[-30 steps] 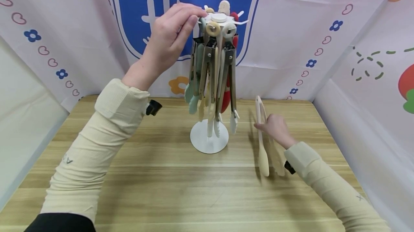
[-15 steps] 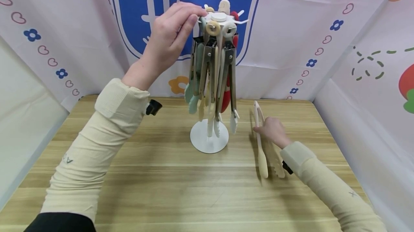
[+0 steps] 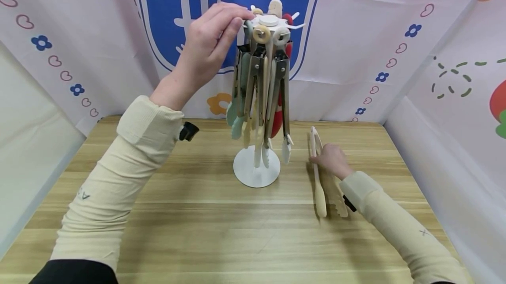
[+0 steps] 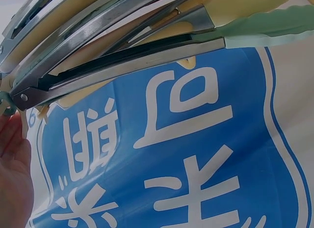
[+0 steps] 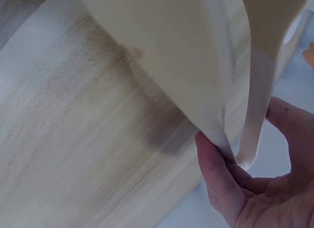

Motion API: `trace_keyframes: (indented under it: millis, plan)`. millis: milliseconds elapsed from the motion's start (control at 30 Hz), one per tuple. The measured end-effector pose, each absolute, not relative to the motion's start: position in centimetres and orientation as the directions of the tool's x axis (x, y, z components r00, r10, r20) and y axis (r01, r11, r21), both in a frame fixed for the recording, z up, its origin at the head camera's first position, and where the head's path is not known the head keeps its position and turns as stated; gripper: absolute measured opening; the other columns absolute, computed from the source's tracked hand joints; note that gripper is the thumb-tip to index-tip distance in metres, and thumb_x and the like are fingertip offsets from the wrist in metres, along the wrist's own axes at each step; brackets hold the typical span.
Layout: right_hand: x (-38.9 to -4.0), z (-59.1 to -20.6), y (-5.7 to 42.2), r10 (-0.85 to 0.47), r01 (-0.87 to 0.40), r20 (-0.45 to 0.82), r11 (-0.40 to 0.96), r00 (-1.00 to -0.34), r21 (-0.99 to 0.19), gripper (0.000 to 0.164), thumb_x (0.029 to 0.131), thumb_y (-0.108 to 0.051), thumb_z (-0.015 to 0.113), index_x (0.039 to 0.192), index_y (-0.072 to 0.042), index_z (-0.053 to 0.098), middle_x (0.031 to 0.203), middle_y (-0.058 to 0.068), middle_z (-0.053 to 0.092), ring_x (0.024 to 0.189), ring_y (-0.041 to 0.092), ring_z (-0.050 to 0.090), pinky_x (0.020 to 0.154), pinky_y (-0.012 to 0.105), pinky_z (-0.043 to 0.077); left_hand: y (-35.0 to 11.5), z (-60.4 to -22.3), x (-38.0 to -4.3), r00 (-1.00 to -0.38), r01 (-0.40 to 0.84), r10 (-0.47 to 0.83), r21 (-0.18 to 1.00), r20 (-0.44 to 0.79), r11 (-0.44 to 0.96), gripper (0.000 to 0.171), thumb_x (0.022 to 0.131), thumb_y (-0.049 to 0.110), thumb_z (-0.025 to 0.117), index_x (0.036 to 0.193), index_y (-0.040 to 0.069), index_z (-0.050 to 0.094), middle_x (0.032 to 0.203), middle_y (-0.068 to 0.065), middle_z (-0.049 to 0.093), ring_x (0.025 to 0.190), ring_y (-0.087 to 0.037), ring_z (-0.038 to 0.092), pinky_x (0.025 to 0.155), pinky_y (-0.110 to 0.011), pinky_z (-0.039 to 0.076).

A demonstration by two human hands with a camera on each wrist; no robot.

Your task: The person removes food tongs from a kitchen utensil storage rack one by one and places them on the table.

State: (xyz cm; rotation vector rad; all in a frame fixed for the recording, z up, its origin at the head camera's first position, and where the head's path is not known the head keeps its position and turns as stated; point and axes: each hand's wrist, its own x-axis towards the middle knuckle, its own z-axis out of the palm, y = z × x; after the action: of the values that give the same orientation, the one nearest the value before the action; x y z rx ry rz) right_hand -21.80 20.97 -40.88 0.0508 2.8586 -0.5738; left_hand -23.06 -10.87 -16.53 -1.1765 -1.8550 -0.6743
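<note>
Person's left hand (image 3: pixel 209 40) is up on the left edge of the white rack (image 3: pixel 269 20), fingers stretched out and lying against its top, not curled around anything as far as I can see. Rack's standing toward the far side of the table (image 3: pixel 178 231), loaded with hanging tongs: mint-tipped tongs (image 3: pixel 236 128) on the left, red tongs (image 3: pixel 277 122) over on the right, white-tipped tongs (image 3: pixel 286 151) nearer me. Round white base (image 3: pixel 257 172) sits flat on the wood.

The right hand (image 3: pixel 332 158) is off to the right of all that, thumb and fingers pinching the cream tongs (image 3: pixel 321 198) nearer the hinge, which points far while the spread tips point near. They're well apart from the base. Can't tell if they're touching the wood or held just above it.

Behind everything, blue-and-white cloth (image 3: pixel 170 7); cream sleeves (image 3: pixel 150 121) on both arms.
</note>
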Motion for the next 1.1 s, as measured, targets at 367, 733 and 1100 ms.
trace_keyframes:
  millis: [367,733,1100]
  plan:
    - [-22.3,-41.4,21.1,-0.023,0.068,-0.236,0.927,-0.971,-0.37,0.037,0.075,-0.031,0.07,0.062,-0.01,0.043,0.057,0.001,0.041,0.05,0.014,0.039,0.043,0.025,0.034,-10.9,-16.5,-23.0,-0.232,0.908,0.467,0.018,0.853,0.418,0.024,0.094,0.003,0.044,0.111,-0.007,0.058,0.111,-0.019,0.059,0.11,-0.024,0.052,0.1,-0.024,0.035]
    - [-22.4,-41.9,21.1,-0.053,0.045,-0.277,0.941,-0.959,-0.334,0.037,0.077,-0.032,0.068,0.059,-0.011,0.044,0.055,0.002,0.044,0.049,0.016,0.042,0.044,0.027,0.036,-10.8,-16.6,-23.0,-0.232,0.908,0.471,0.016,0.851,0.419,0.024,0.095,0.003,0.043,0.111,-0.007,0.058,0.111,-0.019,0.059,0.11,-0.024,0.052,0.1,-0.024,0.035]
    - [-22.5,-40.4,21.0,-0.097,0.032,-0.359,0.941,-0.928,-0.336,0.033,0.082,-0.029,0.063,0.063,-0.01,0.043,0.059,0.002,0.043,0.05,0.013,0.038,0.045,0.024,0.034,-10.9,-16.5,-23.0,-0.224,0.909,0.471,0.009,0.853,0.416,0.023,0.094,0.002,0.044,0.111,-0.008,0.058,0.11,-0.02,0.059,0.11,-0.026,0.052,0.103,-0.025,0.031]
